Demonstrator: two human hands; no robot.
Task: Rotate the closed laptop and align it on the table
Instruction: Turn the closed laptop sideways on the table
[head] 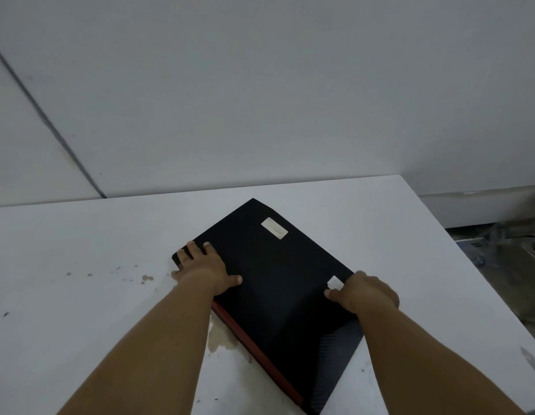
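Lying askew on the table (80, 250), closed laptop (275, 280), your left hand (204, 269) flat and open on its corner, your right hand (366, 293) curled over its edge, fingertips hidden, near corner cut off.

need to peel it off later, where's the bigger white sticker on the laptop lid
In the head view, the bigger white sticker sits on the closed laptop near its far corner, beyond the left hand.

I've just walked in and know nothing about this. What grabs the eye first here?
A closed black laptop lies skewed on the white table, a red strip along its left edge. The left hand lies flat on its left corner and the right hand grips its right edge. Two pale stickers mark the lid.
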